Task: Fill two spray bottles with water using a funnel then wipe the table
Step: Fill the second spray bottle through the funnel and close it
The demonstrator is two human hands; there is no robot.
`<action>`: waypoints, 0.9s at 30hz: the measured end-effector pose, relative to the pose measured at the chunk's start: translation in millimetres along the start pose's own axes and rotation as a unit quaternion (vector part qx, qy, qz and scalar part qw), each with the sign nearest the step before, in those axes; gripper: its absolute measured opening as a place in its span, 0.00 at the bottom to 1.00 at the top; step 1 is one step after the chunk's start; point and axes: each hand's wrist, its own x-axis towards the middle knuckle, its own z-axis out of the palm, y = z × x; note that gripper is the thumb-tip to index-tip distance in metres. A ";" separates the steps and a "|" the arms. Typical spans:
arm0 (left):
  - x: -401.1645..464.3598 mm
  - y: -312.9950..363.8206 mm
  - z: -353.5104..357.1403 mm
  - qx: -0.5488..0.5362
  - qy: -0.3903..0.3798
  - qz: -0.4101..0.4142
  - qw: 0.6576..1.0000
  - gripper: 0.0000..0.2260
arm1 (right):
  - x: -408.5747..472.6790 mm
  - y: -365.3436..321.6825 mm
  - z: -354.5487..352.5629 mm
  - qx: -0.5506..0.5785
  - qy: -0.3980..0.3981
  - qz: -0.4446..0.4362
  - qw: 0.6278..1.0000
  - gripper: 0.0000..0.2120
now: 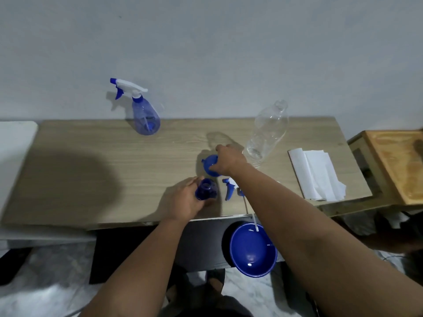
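The left hand (183, 199) gripped an open spray bottle (205, 189) near the table's (91, 179) front edge; the right hand (229, 160) held the blue funnel (209, 164) just behind it. A detached trigger head (230, 187) lay beside them. A capped spray bottle (145, 115), clear bottle (267, 131) and paper towels (317, 175) stood further off; a blue bowl (251, 249) sat below.

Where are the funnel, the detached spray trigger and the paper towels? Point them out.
funnel (208, 164): head view, on its blue cone left of the right hand.
detached spray trigger (229, 189): head view, on its blue lever.
paper towels (318, 175): head view, middle of the white stack.
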 end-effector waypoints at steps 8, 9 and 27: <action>7.8 -4.6 5.4 -0.034 -0.045 -0.017 0.998 0.36 | 24.7 -12.2 18.8 -0.086 -0.041 0.004 0.995 0.36; 8.6 -5.4 6.0 -0.039 -0.051 -0.023 0.998 0.36 | 23.9 -13.4 18.3 -0.094 -0.035 0.001 0.995 0.35; 2.2 9.0 10.7 -0.087 -0.039 -0.096 0.991 0.23 | -61.3 -11.0 -46.0 0.501 0.077 -0.029 0.862 0.31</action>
